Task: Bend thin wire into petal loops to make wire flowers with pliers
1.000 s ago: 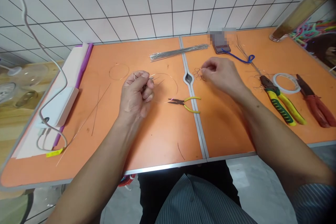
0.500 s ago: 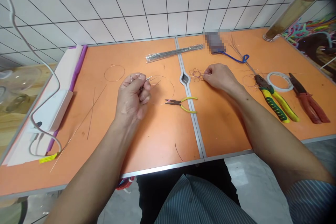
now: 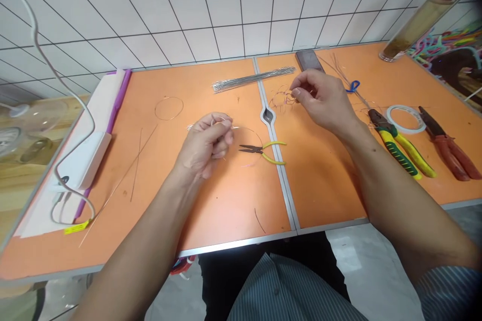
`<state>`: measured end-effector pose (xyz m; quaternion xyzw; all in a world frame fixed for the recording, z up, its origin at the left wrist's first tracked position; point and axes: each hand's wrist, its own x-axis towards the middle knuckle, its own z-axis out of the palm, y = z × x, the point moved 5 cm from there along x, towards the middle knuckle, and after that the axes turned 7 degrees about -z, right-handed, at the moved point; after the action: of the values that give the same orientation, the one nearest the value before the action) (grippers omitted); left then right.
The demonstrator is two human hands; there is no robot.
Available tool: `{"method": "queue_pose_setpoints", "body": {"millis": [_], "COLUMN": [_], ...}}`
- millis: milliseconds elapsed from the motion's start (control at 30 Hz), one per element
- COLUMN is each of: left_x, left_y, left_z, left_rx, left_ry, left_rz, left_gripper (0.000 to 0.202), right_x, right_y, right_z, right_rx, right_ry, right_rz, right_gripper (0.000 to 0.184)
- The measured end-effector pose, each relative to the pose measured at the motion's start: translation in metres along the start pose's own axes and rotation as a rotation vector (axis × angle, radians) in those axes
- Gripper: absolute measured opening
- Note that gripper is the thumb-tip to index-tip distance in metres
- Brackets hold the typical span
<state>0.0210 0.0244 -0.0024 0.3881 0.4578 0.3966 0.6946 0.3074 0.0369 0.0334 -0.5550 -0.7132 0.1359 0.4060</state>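
Note:
My left hand is closed over the orange table, pinching a thin wire loop whose arc curves out to the right, past the small yellow-handled pliers. Part of the loop is hidden in the fingers. A short bundle of wire ends pokes out to the left of this hand. Thumb and forefinger of my right hand grip the edge of a flower-shaped piece of thin, looped wire, held just right of the table's seam.
Behind lies a bundle of straight silver wires beside a dark flat object. At right are green-yellow pliers, a white tape ring and red-handled pliers. A wire ring and a white power bank-like box sit left.
My right hand has moved up slightly, and the flower-shaped wire in it has shifted and tilted. My left hand has moved right and a little down with its wire loop.

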Motion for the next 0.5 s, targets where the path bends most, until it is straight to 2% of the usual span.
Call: {"method": "queue_pose_setpoints", "body": {"millis": [100,167,333,500], "left_x": [-0.004,-0.007,-0.011,-0.014], "left_y": [-0.005,-0.007,-0.006,-0.014], "left_z": [0.007,0.011,0.015,0.024], "left_rx": [0.085,0.123,0.191,0.271], "left_ry": [-0.121,-0.158,-0.113,-0.144], "left_rz": [-0.067,-0.082,-0.029,-0.051], "left_gripper": [0.022,0.023,0.023,0.025], "right_x": [-0.006,-0.010,-0.019,-0.026], "right_y": [-0.021,-0.034,-0.061,-0.077], "right_z": [0.002,0.005,0.015,0.025], "right_rx": [0.136,0.171,0.096,0.100], "right_ry": [-0.084,-0.154,-0.352,-0.438], "right_rz": [-0.046,-0.074,-0.229,-0.378], "right_gripper": [0.008,0.011,0.012,0.019]}}
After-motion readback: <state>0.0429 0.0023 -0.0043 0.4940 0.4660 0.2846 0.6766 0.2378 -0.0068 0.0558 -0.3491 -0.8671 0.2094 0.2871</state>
